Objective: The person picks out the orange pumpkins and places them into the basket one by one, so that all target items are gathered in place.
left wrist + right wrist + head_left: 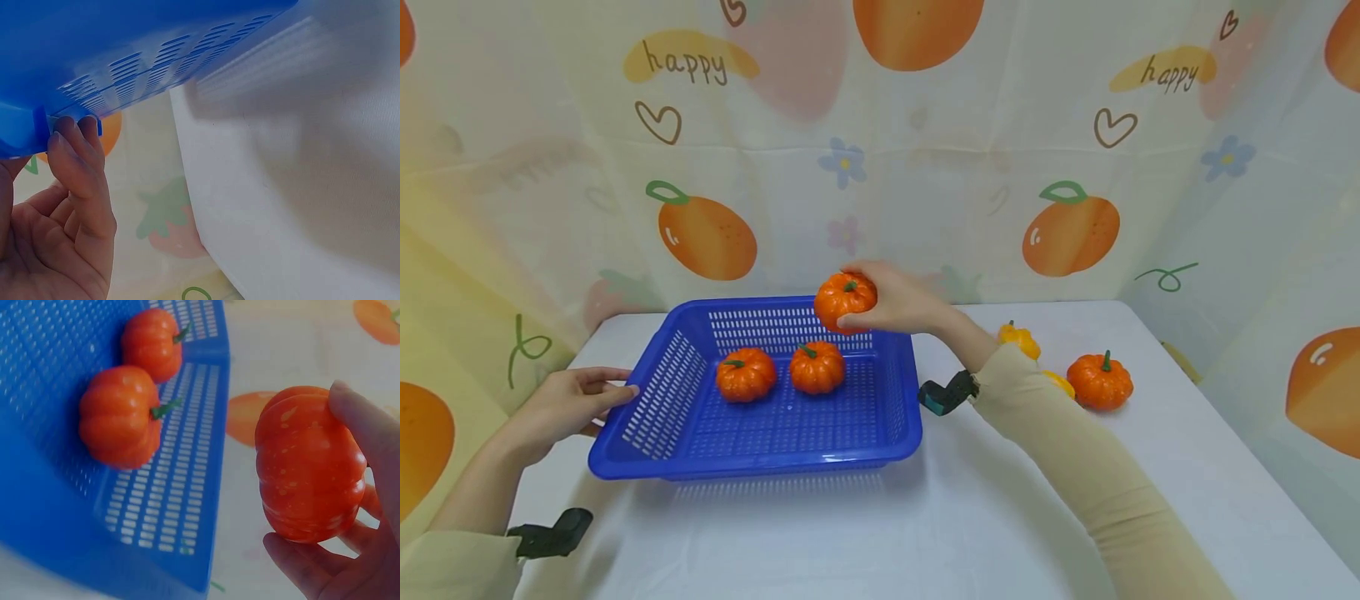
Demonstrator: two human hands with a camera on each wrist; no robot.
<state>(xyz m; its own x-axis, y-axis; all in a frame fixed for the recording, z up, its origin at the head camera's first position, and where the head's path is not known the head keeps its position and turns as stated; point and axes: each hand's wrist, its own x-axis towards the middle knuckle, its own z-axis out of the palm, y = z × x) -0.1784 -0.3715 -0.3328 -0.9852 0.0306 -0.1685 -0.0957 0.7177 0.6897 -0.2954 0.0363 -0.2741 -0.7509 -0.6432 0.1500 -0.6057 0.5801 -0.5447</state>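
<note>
My right hand (pixel 898 298) holds a small orange pumpkin (pixel 846 302) with a green stem above the far right part of a blue plastic basket (pixel 752 468). In the right wrist view the thumb and fingers wrap around this pumpkin (pixel 310 464), apart from the basket wall. Two more orange pumpkins, a left one (pixel 746 375) and a right one (pixel 817 367), sit inside the basket on its slotted floor. At the basket's left side my left hand (pixel 565 408) grips the rim, thumb on top. The left wrist view shows its curled fingers (pixel 81 162) under the rim.
On the white table (pixel 1000 508), right of the basket, stand another orange pumpkin (pixel 1100 382) and a yellow pumpkin (pixel 1019 339). A second yellow piece (pixel 1060 383) is partly hidden by the right sleeve. A printed curtain (pixel 925 192) hangs behind and beside the table.
</note>
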